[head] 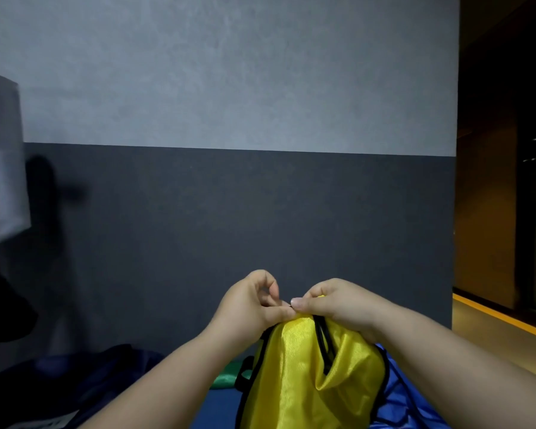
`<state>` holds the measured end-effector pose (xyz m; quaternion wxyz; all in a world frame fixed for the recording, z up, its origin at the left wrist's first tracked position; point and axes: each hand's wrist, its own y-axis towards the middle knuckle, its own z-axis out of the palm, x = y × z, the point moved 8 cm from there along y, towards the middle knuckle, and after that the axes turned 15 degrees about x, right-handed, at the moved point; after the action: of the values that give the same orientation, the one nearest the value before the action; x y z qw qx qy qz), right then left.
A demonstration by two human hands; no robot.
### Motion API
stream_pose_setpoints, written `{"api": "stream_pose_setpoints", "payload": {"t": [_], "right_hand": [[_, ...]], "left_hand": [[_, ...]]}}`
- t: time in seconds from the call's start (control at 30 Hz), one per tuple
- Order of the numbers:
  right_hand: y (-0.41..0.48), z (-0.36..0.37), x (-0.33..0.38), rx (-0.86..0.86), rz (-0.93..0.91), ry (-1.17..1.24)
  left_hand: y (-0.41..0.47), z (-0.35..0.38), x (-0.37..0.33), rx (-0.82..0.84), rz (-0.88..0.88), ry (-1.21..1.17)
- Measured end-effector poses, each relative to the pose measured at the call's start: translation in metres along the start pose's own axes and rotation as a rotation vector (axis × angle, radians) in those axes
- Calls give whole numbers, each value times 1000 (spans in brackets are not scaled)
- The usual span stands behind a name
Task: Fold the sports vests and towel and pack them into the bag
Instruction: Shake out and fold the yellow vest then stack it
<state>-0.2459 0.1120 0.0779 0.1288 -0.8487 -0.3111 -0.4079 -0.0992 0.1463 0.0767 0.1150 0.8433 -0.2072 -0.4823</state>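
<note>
Two hands pinching yellow vest [304,376] top, left hand [251,301], right hand [334,305]

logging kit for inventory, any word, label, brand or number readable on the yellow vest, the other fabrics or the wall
No readable text anywhere.
Shiny yellow sports vest with black trim, pinched at its top by the left hand and right hand: no print or label shows.
Blue fabric, green fabric, grey two-tone wall: plain.
Pale sheet, bottom left corner: dark marks, too blurred to read.
</note>
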Motion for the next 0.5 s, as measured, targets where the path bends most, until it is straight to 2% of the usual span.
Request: {"api": "stream_pose_setpoints", "payload": {"t": [0.13,0.27,0.5], "right_hand": [[4,4,3,41,23,-36],[9,2,10,-37,-4,-152],[22,12,36,-111,-199,-349]], "left_hand": [[-3,2,1,1,19,16],[-3,-1,9,10,-15,33],[-2,-3,34,198,-65,-137]]}}
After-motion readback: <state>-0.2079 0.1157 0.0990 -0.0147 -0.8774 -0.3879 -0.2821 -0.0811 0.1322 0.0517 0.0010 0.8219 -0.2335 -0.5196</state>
